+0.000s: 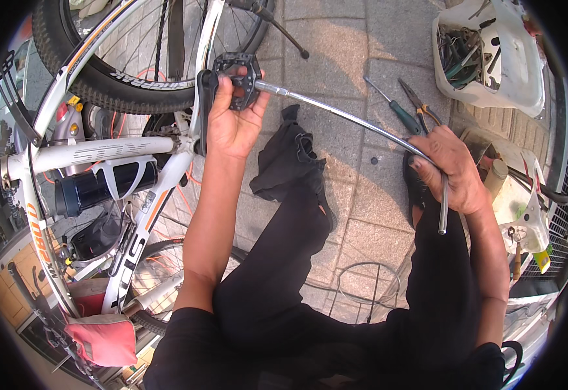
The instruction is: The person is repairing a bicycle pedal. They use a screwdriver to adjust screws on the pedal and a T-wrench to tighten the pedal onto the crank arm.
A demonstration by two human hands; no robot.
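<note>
My left hand (pixel 237 127) is closed round a black bicycle pedal (pixel 251 63), thumb on one side and fingers on the other. The pedal sits by the black crank arm (pixel 204 107) of a white bicycle (pixel 134 145). My right hand (pixel 451 168) is wrapped round the far end of a long chrome socket wrench (pixel 352 119), whose short bent end sticks out below my fist. The wrench's socket end meets the outer side of the pedal, by my left fingers. Whether it is seated on a fitting there is hard to see.
A green-handled screwdriver (pixel 402 116) and pliers (pixel 417 104) lie on the paving past my right hand. A white plastic container (pixel 518 81) of tools stands at the far right. A black cloth (pixel 287 162) lies by my left knee. A pink bag (pixel 105 341) is at lower left.
</note>
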